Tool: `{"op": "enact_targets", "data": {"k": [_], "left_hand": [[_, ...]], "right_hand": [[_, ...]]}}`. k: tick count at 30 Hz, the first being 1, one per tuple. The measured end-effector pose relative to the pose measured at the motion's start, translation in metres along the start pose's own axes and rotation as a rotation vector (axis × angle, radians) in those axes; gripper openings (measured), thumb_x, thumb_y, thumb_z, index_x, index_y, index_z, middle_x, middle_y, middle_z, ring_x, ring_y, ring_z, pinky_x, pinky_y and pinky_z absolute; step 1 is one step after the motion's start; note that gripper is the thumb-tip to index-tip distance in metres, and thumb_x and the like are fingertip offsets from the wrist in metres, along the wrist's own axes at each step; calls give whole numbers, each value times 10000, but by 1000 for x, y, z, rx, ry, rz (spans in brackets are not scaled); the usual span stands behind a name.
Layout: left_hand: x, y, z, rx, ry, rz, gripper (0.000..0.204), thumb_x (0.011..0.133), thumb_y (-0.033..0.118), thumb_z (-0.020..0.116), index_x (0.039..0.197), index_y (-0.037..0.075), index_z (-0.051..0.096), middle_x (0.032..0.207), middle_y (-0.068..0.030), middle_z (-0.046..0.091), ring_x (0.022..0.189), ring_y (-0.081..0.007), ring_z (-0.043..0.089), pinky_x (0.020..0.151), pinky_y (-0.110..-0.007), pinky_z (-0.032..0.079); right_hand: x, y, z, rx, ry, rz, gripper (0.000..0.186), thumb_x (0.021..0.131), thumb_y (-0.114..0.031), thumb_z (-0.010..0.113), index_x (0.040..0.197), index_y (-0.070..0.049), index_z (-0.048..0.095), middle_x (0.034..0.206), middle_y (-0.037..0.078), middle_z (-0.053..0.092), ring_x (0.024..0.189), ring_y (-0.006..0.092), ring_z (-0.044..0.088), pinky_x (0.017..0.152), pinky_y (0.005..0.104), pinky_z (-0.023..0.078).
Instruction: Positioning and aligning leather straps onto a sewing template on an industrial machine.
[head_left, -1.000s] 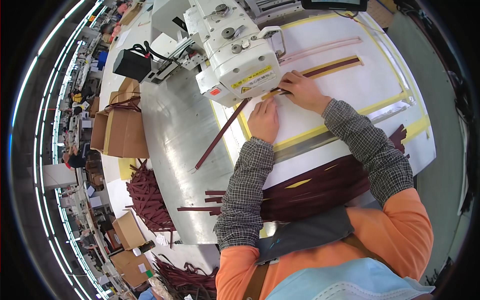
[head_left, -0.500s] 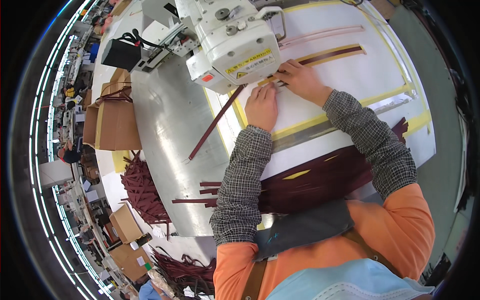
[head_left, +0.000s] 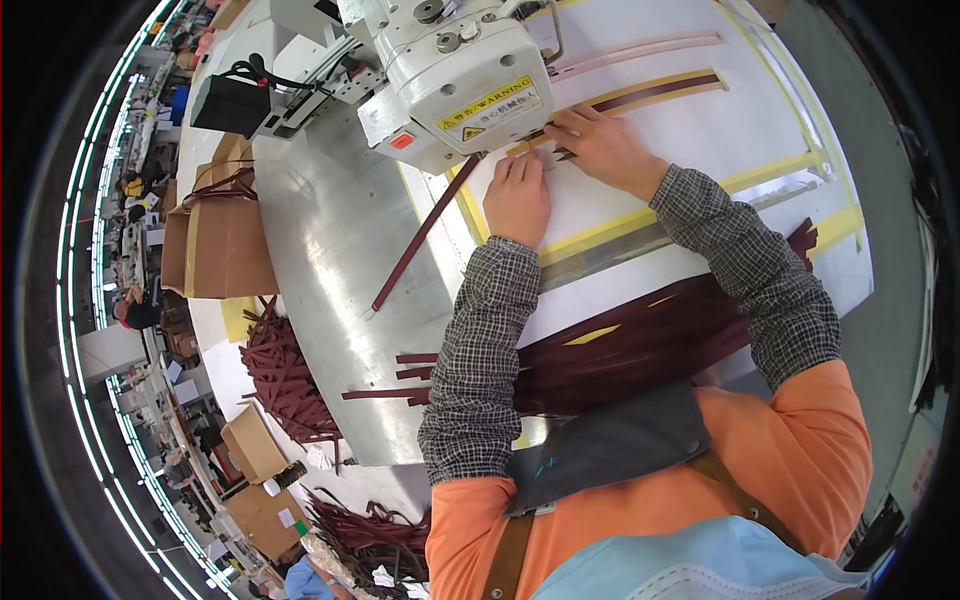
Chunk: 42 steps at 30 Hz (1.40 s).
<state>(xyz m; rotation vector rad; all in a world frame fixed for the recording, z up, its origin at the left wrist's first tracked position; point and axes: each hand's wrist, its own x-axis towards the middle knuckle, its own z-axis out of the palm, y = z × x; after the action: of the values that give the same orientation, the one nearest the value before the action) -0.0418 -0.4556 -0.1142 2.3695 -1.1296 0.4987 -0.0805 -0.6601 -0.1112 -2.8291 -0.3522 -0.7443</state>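
Under the white sewing machine head (head_left: 460, 80), my right hand (head_left: 610, 150) bends its fingers over the end of a dark maroon strip (head_left: 650, 94) lying in a tan-edged slot on the white template board (head_left: 700, 130). A small dark pointed tool (head_left: 564, 155) sticks out from its curled fingers. My left hand (head_left: 517, 200) rests just left of it, fingers bent at the strip's near end; whatever they pinch is hidden. Another long maroon strip (head_left: 425, 230) runs down-left from beneath the head over the steel plate (head_left: 330, 250).
A bundle of maroon strips (head_left: 620, 350) lies along the near edge under my forearms. At left are cardboard boxes (head_left: 225, 245), a heap of strips (head_left: 285, 375) and more strips (head_left: 355, 535). Other workers (head_left: 138, 310) are at benches along the far left.
The whole view has shifted, so the machine and board sit higher in the picture. My hands stay at the same spot by the machine head, with only slight finger movement.
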Motion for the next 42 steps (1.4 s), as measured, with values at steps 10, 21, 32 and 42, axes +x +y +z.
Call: {"op": "enact_targets", "data": {"k": [10, 21, 32, 42], "left_hand": [[-1, -14, -16, -51, -77, -125, 277, 932, 138, 673, 1205, 99, 702, 1179, -75, 731, 1103, -292, 666, 902, -419, 582], [-5, -35, -19, 205, 1, -198, 294, 924, 218, 722, 1214, 206, 768, 1031, -60, 648, 989, -271, 653, 711, -413, 592], [-19, -59, -39, 146, 26, -205, 290, 923, 264, 735, 1202, 208, 795, 995, -50, 644, 899, -245, 663, 702, -395, 579], [-6, -46, -29, 228, 29, -153, 309, 905, 295, 732, 1181, 169, 790, 1111, -103, 652, 1087, -311, 615, 876, -475, 514]], "right_hand": [[-11, -3, -3, -33, -8, 113, 436, 855, -282, 778, 1237, -78, 725, 1195, 43, 658, 1182, 231, 627, 779, 365, 618], [-2, -20, -2, 86, -2, 86, 444, 876, -308, 765, 1235, -52, 718, 1198, 47, 659, 1169, 233, 628, 777, 371, 620], [-31, 20, -27, -136, -6, 227, 432, 928, -365, 732, 1213, -41, 734, 1246, 55, 669, 1245, 207, 626, 854, 361, 611], [-25, 1, -12, -126, 29, 238, 445, 921, -344, 732, 1240, -34, 719, 1273, 93, 663, 1270, 257, 611, 899, 385, 605]]}}
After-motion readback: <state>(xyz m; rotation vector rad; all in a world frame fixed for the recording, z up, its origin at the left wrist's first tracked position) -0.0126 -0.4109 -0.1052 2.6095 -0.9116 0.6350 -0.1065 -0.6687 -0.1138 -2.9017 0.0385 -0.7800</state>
